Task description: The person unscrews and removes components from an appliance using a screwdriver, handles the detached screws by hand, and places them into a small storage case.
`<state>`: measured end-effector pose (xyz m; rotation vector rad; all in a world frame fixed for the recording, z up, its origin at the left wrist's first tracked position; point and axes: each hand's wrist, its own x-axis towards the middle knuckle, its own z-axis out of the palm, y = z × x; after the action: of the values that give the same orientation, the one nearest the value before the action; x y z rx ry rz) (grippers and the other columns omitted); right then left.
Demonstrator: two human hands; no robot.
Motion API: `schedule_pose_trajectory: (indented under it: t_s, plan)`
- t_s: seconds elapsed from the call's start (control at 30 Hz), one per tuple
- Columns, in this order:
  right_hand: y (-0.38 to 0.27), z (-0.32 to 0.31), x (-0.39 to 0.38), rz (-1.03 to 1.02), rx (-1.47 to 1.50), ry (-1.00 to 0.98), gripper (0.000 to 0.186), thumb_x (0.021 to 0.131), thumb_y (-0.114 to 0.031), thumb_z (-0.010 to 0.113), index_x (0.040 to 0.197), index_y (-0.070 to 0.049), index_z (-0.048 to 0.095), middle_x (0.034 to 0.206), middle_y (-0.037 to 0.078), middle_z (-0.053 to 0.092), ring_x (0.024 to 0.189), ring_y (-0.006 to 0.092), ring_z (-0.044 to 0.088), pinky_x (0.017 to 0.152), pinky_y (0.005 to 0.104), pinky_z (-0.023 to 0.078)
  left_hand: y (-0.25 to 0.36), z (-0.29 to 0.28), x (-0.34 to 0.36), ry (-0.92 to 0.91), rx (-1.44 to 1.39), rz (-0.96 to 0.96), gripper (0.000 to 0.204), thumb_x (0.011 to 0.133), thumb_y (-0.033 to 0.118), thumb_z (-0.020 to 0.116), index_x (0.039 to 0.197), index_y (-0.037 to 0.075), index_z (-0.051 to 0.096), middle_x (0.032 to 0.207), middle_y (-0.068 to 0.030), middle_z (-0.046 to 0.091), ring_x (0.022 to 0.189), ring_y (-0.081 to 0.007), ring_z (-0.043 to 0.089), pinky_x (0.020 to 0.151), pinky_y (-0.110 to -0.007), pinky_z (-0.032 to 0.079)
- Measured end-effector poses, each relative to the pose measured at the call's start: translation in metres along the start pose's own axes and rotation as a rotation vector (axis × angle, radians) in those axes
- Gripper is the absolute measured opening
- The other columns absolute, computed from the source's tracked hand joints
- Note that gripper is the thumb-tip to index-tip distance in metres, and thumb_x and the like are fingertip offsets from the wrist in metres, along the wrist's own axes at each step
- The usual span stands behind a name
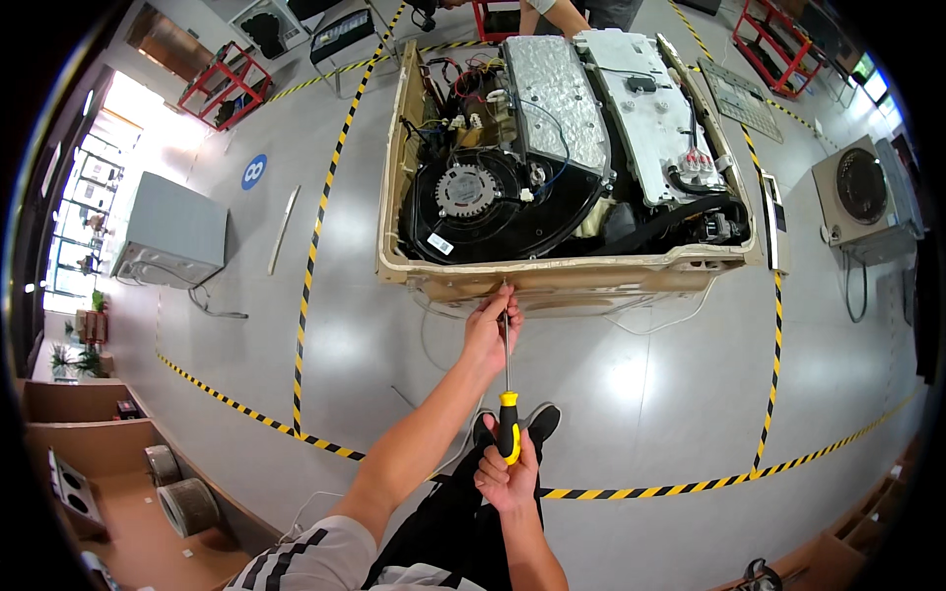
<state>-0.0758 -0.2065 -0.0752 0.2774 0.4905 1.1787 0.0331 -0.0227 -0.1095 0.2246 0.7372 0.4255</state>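
A screwdriver (508, 427) with a yellow and black handle points away from me. Wrapped round its handle is my right hand (506, 477). At the front end of the long shaft, my left hand (491, 330) pinches close to the tip, against the near side of an opened washer-dryer-like appliance (572, 271). The tip itself and any screw there are hidden by the fingers. Inside the beige casing sit a black round fan housing (473, 212), a silver foil-covered box (557, 98), a pale metal cover plate (645, 113) and several coloured wires.
Another person's arm (562, 15) reaches over the appliance's far side. A grey cabinet (172, 229) stands left, another appliance (867, 192) right. Yellow-black tape (313, 246) marks the floor. Cardboard boxes (118, 492) with metal cylinders lie lower left; red carts (225, 87) stand far off.
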Motion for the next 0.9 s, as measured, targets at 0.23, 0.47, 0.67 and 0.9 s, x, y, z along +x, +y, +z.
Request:
schedule_pose_trajectory:
  t_s: [0.23, 0.47, 0.67, 0.9]
  plan:
    - [0.015, 0.001, 0.007, -0.649, -1.282, 0.625, 0.048, 0.089, -0.016, 0.054, 0.132, 0.001, 0.038, 0.072, 0.003, 0.053, 0.058, 0.009, 0.049, 0.053, 0.0247, 0.042, 0.002, 0.009, -0.009, 0.092, 0.074, 0.074, 0.015, 0.085, 0.01, 0.062, 0.094, -0.001, 0.059, 0.077, -0.0041, 0.056, 0.065, -0.0105, 0.05, 0.058, -0.023, 0.044]
    - [-0.001, -0.007, 0.002, -0.022, -0.053, 0.022, 0.051, 0.093, -0.052, 0.032, 0.126, -0.015, 0.044, 0.066, 0.005, 0.051, 0.049, 0.0119, 0.038, 0.046, 0.024, 0.033, 0.0, 0.005, -0.005, 0.011, -0.058, -0.034, 0.015, 0.088, 0.012, 0.058, 0.096, -0.001, 0.057, 0.082, -0.005, 0.056, 0.067, -0.0105, 0.052, 0.061, -0.022, 0.046]
    - [0.011, -0.007, 0.009, -0.666, -1.304, 0.682, 0.048, 0.089, -0.014, 0.053, 0.133, -0.005, 0.037, 0.07, 0.003, 0.053, 0.058, 0.0124, 0.049, 0.053, 0.0248, 0.041, 0.002, 0.006, -0.009, 0.018, 0.056, 0.036, 0.017, 0.087, 0.011, 0.057, 0.099, -0.002, 0.057, 0.084, -0.0069, 0.057, 0.069, -0.0116, 0.053, 0.065, -0.023, 0.049]
    - [-0.008, -0.004, 0.011, -0.028, -0.053, 0.146, 0.057, 0.091, -0.054, 0.035, 0.125, -0.009, 0.045, 0.063, 0.003, 0.045, 0.046, 0.0105, 0.038, 0.044, 0.0201, 0.032, 0.003, 0.007, -0.005, 0.025, 0.022, 0.004, 0.018, 0.086, 0.012, 0.06, 0.099, -0.001, 0.057, 0.084, -0.0068, 0.058, 0.07, -0.0118, 0.054, 0.065, -0.023, 0.049]
